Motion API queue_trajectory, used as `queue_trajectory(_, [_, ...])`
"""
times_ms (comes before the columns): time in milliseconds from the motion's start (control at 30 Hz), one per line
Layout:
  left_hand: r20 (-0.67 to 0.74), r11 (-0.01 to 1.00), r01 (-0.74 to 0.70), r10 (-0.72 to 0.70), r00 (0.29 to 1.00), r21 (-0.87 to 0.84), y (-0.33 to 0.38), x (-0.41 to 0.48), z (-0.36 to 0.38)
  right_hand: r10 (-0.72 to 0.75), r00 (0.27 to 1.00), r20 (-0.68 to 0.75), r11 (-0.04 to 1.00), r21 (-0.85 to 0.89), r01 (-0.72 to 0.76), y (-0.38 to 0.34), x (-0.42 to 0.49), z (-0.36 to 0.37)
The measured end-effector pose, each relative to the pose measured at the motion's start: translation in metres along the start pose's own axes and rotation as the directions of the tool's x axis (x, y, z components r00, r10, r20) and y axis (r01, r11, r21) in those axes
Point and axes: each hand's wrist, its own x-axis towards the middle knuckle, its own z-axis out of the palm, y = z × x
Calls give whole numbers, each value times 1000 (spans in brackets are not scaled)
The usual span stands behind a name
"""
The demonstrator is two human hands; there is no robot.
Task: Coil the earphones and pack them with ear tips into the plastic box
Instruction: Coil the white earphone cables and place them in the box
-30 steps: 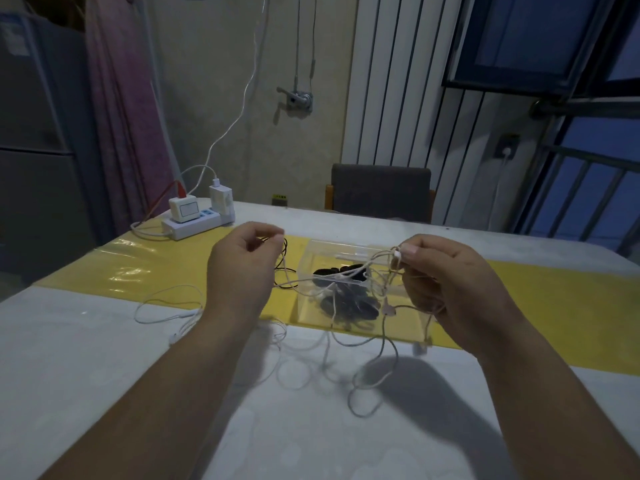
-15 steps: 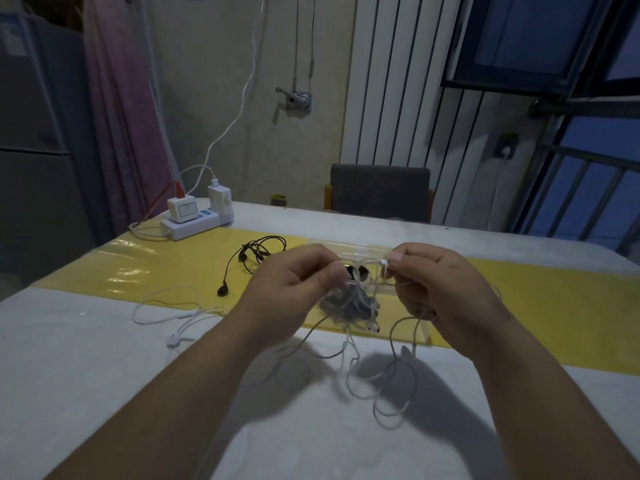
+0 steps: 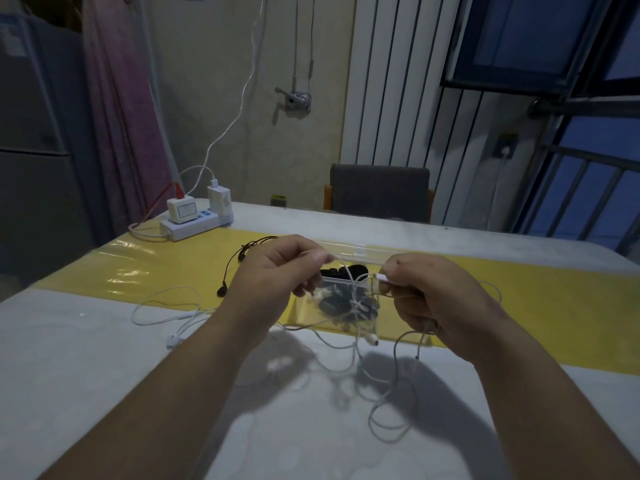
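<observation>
Nearest to the camera, loose loops of the thin white earphone cable [image 3: 388, 407] hang down and lie on the pale table [image 3: 104, 393], not yet gathered. One small white plug or earbud end [image 3: 372, 341] dangles just under the hands.

Above these loops the two hands work close together. The left hand [image 3: 273, 271] pinches a part of the white cable between thumb and fingers. The right hand [image 3: 429, 292] is closed around several strands, and its thumb and forefinger press a small white end piece [image 3: 382, 278]. Between the hands the cable runs in a short, crossed section, so the coil seems only started; most of the wire is free.

Directly behind the hands the clear plastic box [image 3: 346, 252] stands open on the glossy yellow strip [image 3: 156, 268] of the table. Inside it lie small black pieces [image 3: 341, 301], probably the ear tips, though they are too dark to tell for sure. So this part of the packing looks already done, while the white earphones are not in the box.

To the left, a second white earphone cable [image 3: 162, 308] lies spread on the table, and black wired earphones [image 3: 239, 261] lie uncoiled on the yellow strip. It is likely that these wait for coiling too.

Farther back stand a white power strip [image 3: 190, 228] and a grey chair [image 3: 379, 192].
</observation>
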Motion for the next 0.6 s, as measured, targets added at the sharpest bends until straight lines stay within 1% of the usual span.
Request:
queue_trajectory(100, [99, 998, 56, -58, 993, 20, 0, -1, 1, -14, 1000, -11, 998, 61, 15, 1, 1, 3])
queue_trajectory(133, [119, 998, 54, -59, 991, 39, -1, -1, 0, -18, 1000, -14, 997, 71, 19, 0, 1, 4])
queue_trajectory(233, [144, 996, -27, 14, 990, 88, -1, -3, -1, -32, 999, -22, 997, 72, 33, 0, 1, 6])
queue_trajectory(367, [105, 988, -108, 97, 990, 108, -3, -3, 0, -42, 998, -40, 997, 66, 45, 0, 2, 8])
queue_trajectory(500, [165, 995, -95, 96, 982, -13, -1, -6, 1, -50, 998, -44, 997, 63, 53, -1, 2, 10])
queue_trajectory(533, [181, 994, -104, 105, 978, -18, -1, -7, 3, -53, 998, -45, 997, 61, 56, -1, 2, 11])
queue_trajectory(600, [198, 992, -123, 116, 973, 24, -1, -7, 6, -56, 997, -45, 997, 50, 58, 0, 2, 11])
